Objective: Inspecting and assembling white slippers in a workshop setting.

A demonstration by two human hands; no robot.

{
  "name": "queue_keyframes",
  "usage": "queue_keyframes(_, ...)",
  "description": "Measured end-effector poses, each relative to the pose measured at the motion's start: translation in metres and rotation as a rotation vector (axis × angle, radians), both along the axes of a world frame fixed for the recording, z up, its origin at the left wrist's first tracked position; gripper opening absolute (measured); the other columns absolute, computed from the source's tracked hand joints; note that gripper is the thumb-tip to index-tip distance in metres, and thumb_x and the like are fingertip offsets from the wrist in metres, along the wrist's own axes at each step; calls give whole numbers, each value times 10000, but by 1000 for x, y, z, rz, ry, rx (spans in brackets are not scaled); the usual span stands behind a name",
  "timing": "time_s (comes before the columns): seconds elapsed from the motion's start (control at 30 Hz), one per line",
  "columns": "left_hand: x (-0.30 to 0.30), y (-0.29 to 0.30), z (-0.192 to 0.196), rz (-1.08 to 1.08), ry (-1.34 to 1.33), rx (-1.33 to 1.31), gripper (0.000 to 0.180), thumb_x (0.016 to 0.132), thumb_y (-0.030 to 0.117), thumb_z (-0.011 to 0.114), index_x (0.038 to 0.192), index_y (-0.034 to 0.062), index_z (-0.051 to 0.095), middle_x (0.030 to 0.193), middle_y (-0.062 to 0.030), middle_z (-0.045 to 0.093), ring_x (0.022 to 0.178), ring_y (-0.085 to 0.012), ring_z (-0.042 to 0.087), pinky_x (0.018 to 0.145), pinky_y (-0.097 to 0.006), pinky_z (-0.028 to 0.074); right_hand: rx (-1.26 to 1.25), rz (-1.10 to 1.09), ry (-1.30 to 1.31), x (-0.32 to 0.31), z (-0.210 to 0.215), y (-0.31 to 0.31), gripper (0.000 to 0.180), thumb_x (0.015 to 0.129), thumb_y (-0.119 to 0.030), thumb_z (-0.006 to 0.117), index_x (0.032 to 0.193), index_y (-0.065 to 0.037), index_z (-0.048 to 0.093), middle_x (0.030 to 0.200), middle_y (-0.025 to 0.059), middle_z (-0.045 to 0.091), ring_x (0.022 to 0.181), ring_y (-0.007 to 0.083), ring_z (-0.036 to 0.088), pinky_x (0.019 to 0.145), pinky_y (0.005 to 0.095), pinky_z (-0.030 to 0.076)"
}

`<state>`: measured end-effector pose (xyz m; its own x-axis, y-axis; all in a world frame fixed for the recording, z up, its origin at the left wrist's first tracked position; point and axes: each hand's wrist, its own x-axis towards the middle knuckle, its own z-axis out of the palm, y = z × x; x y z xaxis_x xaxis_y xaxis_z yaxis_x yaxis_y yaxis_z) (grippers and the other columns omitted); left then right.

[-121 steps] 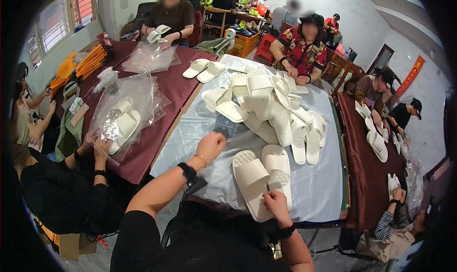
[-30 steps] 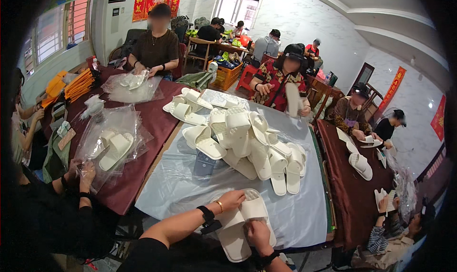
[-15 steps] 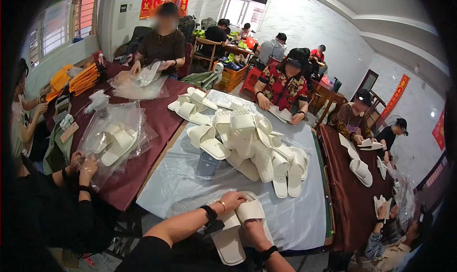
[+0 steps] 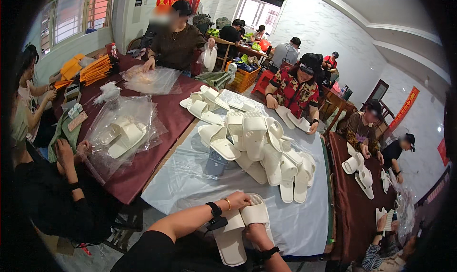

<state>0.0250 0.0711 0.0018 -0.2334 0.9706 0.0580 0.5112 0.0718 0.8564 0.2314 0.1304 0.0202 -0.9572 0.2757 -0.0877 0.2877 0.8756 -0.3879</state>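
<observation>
A pair of cream slippers lies at the near edge of the table, in front of me. My left hand [image 4: 239,200] is closed on the toe end of the right-hand slipper [image 4: 257,214], fingertips at the strap's front opening. From the heel side, my right hand [image 4: 258,234] reaches under the same slipper's strap and holds it there; those fingertips are hidden. The left-hand slipper [image 4: 230,246] rests beside it, partly behind my left wrist, its heel toward me. Beyond them, a heap of cream slippers [image 4: 253,134] covers the table's middle.
Plastic sheeting covers the table [image 4: 178,179]. A blue-grey box [image 4: 216,165] stands beside the heap. On the maroon table [image 4: 162,141] to the left, slippers lie on clear bags [image 4: 107,150]. Co-workers sit or stand around; one across from me holds slippers [image 4: 291,117].
The view has shifted slightly. My hands stay on the same slipper. The worker at the back left now lifts a bagged item, and the near-left worker's hands have moved off the clear bag.
</observation>
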Motion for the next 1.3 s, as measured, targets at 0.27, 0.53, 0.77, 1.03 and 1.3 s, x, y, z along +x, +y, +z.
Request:
queue_keyframes(0.27,12,-9,7,189,59,135,216,815,245,609,911,78,708,831,-146,677,754,-315,646,693,-388,499,84,-78,231,9,6,-12,164,737,-87,541,862,-24,627,846,208,630,827,411,586,735,489,446)
queue_keyframes(0.53,21,-28,22,407,138,278,184,815,221,632,904,83,715,821,-125,680,739,-286,650,674,-360,506,-184,-330,730,27,33,-24,152,780,-51,573,904,-15,653,797,147,629,749,299,599,661,373,469)
queue_keyframes(0.77,32,-38,28,182,440,472,94,772,128,603,837,93,662,773,-77,647,768,-260,636,686,-379,480,-293,-359,731,-35,70,9,182,856,-76,558,985,2,660,829,105,655,760,206,617,684,285,489)
queue_keyframes(1.03,27,-37,9,202,485,503,94,748,128,641,780,77,569,713,-77,602,712,-286,602,668,-406,451,-846,-188,427,-73,32,28,180,868,-88,584,986,14,673,906,70,688,838,135,625,769,272,492)
queue_keyframes(1.3,30,-39,9,174,571,470,66,745,136,614,750,117,550,706,-51,589,684,-252,590,659,-374,445,-1032,-151,335,-63,31,36,156,873,-85,596,986,13,639,933,49,661,857,106,594,778,248,478)
